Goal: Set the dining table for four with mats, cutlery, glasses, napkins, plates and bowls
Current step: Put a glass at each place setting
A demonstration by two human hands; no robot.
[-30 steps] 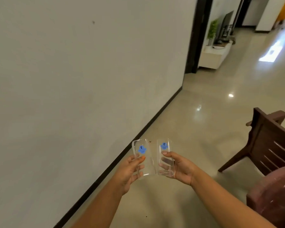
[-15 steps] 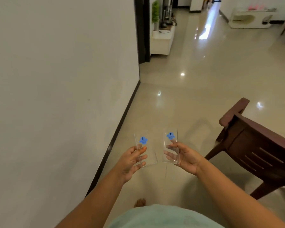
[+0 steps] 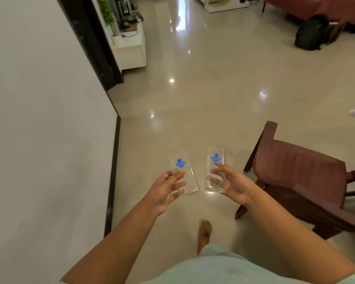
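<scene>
A plain pale wall (image 3: 39, 119) is filling the left side of the view, with a dark skirting strip (image 3: 112, 171) running along its foot and a black door frame (image 3: 94, 44) standing at its far end. Beyond that frame a low white cabinet (image 3: 131, 50) is carrying a green plant (image 3: 107, 13) and some dark items too small to make out. Nearer the camera, the person's left hand (image 3: 164, 191) is gripping the left glass (image 3: 183, 173), fingers and thumb curled round its lower half, and the glass is leaning with its rim tipped to the left. Just beside it, apart and not touching, the right hand (image 3: 232, 184) is curling its fingers round the right glass (image 3: 215, 170), which is standing close to upright; both clear glasses are carrying a small blue sticker near the rim (its print is too small to read) and both are hanging in the air over the glossy floor (image 3: 213, 89). A bare foot (image 3: 204, 234) is showing below the hands. To the right a dark wooden chair (image 3: 295, 177) is standing on the floor, and far back at the upper right a black bag (image 3: 309, 33) is resting on the floor too.
</scene>
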